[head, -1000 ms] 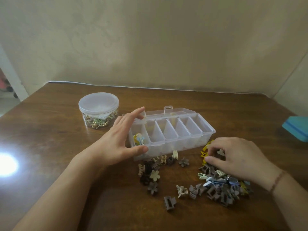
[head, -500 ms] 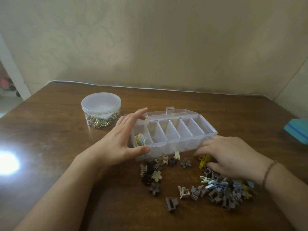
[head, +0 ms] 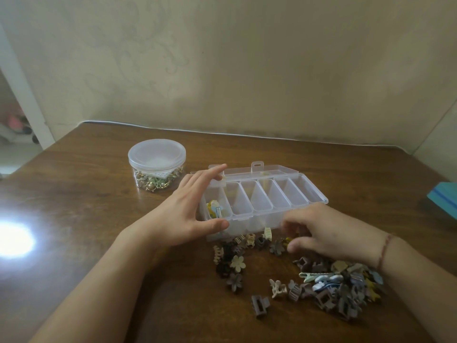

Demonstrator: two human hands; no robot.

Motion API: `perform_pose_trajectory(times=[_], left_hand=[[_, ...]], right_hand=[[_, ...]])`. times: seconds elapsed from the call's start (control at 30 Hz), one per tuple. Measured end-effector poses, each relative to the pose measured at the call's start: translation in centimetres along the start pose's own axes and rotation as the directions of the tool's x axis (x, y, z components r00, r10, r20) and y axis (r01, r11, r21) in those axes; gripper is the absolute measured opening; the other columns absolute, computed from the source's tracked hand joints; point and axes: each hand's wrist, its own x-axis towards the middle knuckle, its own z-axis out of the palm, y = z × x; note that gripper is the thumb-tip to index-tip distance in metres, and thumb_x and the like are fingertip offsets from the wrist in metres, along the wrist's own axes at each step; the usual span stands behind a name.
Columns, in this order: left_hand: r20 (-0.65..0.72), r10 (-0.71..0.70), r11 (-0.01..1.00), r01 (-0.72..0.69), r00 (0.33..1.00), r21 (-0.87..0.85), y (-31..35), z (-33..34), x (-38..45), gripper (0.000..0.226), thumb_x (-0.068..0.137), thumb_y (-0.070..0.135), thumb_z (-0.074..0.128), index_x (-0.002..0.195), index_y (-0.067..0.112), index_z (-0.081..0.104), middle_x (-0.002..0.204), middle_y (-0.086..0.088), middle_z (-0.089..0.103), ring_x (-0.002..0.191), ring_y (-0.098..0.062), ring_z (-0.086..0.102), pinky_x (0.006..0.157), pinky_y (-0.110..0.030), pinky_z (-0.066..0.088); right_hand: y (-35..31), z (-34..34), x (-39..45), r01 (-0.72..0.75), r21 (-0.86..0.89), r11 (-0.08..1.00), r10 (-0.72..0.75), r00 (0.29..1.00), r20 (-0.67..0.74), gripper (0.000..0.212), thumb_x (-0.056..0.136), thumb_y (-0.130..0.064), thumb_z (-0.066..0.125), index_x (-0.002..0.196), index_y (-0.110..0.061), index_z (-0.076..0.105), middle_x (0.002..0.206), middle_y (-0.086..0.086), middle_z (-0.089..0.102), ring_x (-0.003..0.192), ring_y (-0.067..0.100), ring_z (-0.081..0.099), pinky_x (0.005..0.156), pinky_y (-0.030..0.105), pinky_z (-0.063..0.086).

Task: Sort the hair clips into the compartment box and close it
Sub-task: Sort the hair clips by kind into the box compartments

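Note:
A clear compartment box (head: 306, 194) lies open on the wooden table, its lid (head: 272, 169) folded back. My left hand (head: 183, 214) grips the box's left end, thumb on the front wall and fingers at the back. The leftmost compartment holds a few yellow and pale clips (head: 215, 206); the other compartments look empty. My right hand (head: 329, 231) hovers just before the box's front wall, pinching a small yellow hair clip (head: 288, 240) between thumb and fingers. Loose brown and beige clips (head: 235, 261) lie in front of the box. A larger mixed pile (head: 341, 288) lies under my right wrist.
A round clear tub (head: 156, 164) with a lid, filled with gold and green trinkets, stands left of the box. A blue object (head: 445, 198) sits at the table's right edge. A bright light glare marks the table at the left. A wall runs behind the table.
My right hand has moved left from the mixed pile to the box's front, carrying a yellow clip. My left hand has stayed on the box's left end.

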Motion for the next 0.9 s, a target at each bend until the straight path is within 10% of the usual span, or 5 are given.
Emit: perform_pose_trajectory(times=[0.17, 0.33, 0.57, 0.7, 0.9], left_hand=[[-0.01, 0.009, 1.0, -0.009, 1.0, 0.006, 0.0, 0.0, -0.1, 0.096, 0.076, 0.069, 0.062, 0.154, 0.048, 0.011, 0.144, 0.021, 0.035, 0.141, -0.006, 0.026, 0.119, -0.042, 0.03], [-0.011, 0.017, 1.0, -0.017, 1.0, 0.015, 0.0, 0.1, 0.0, 0.095, 0.077, 0.07, 0.061, 0.154, 0.048, 0.011, 0.145, 0.019, 0.035, 0.142, -0.007, 0.026, 0.119, -0.044, 0.03], [-0.013, 0.015, 1.0, -0.015, 1.0, 0.024, 0.0, 0.1, -0.1, 0.094, 0.078, 0.07, 0.059, 0.156, 0.044, 0.014, 0.148, 0.018, 0.036, 0.143, -0.008, 0.026, 0.12, -0.046, 0.029], [-0.019, 0.023, 0.999, -0.022, 1.0, 0.026, -0.1, 0.2, -0.1, 0.094, 0.079, 0.069, 0.061, 0.156, 0.042, 0.014, 0.147, 0.017, 0.036, 0.143, -0.008, 0.027, 0.119, -0.044, 0.029], [-0.029, 0.028, 0.999, -0.029, 0.999, -0.017, -0.1, 0.2, -0.1, 0.101, 0.078, 0.064, 0.067, 0.157, 0.042, 0.007, 0.157, 0.019, 0.026, 0.147, -0.004, 0.02, 0.122, -0.039, 0.027]], right_hand=[[0.6, -1.3, -1.8, 0.0, 0.263, 0.965, 0.046, 0.985, -0.167, 0.024, 0.078, -0.016, 0.08, 0.088, -0.035, 0.069, 0.075, -0.014, 0.065, 0.06, 0.002, 0.059, 0.052, 0.019, 0.048], [0.5, -0.1, -2.5, -0.015, 0.782, 0.623, 0.168, 0.979, -0.114, 0.021, 0.084, 0.009, 0.066, 0.081, -0.012, 0.069, 0.061, 0.003, 0.06, 0.044, 0.012, 0.047, 0.041, 0.02, 0.037], [-2.0, 1.4, -1.6, -0.021, 0.766, 0.643, 0.074, 0.997, -0.034, 0.036, 0.096, 0.001, 0.049, 0.092, -0.021, 0.077, 0.069, 0.018, 0.069, 0.055, 0.021, 0.059, 0.056, 0.024, 0.05], [-4.4, -0.6, 0.5, 0.103, 0.907, 0.408, 0.076, 0.986, -0.146, 0.019, 0.089, 0.006, 0.057, 0.089, -0.004, 0.074, 0.079, 0.018, 0.073, 0.068, 0.02, 0.069, 0.066, 0.023, 0.058], [-7.0, -2.0, 7.3, 0.325, 0.418, 0.848, -0.183, 0.92, -0.346, 0.013, 0.09, -0.006, 0.065, 0.093, -0.017, 0.071, 0.09, -0.005, 0.07, 0.073, -0.008, 0.058, 0.066, 0.01, 0.044]])
